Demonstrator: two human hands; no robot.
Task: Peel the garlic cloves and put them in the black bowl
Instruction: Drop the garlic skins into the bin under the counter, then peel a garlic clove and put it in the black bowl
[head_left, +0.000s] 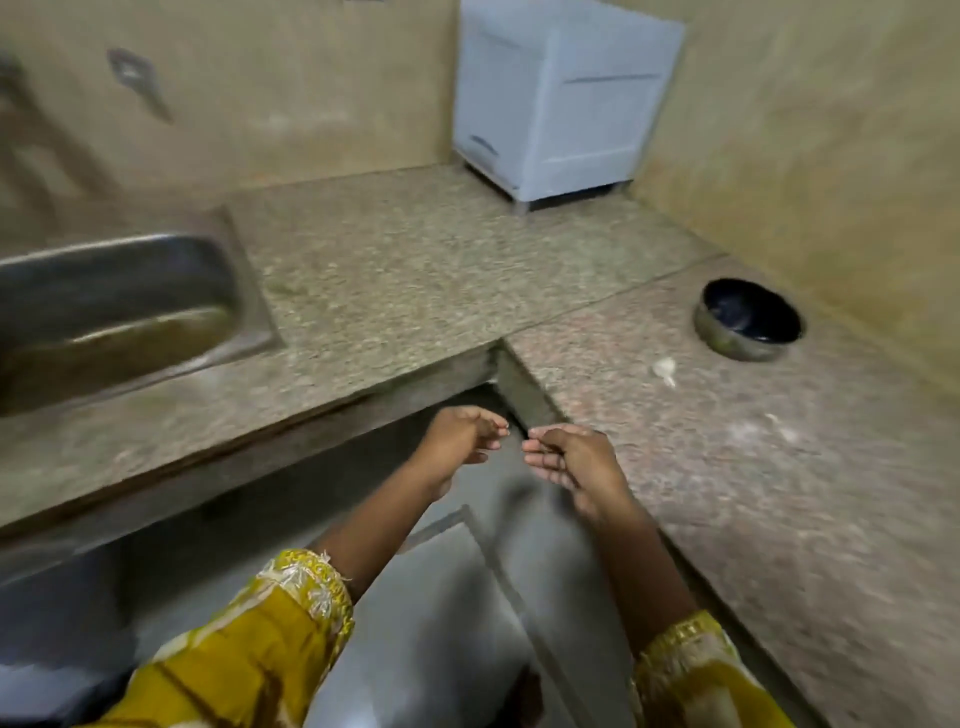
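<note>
The left hand (460, 439) and right hand (569, 460) hover with fingers loosely curled, relaxed, holding nothing visible. A pale garlic clove (665, 370) lies on the speckled stone surface (727, 467), near the round black bowl (748, 318).

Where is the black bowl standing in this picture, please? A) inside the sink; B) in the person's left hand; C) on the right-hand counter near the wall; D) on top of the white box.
C: the black bowl stands on the right-hand counter close to the wall, just beyond a garlic piece.
</note>
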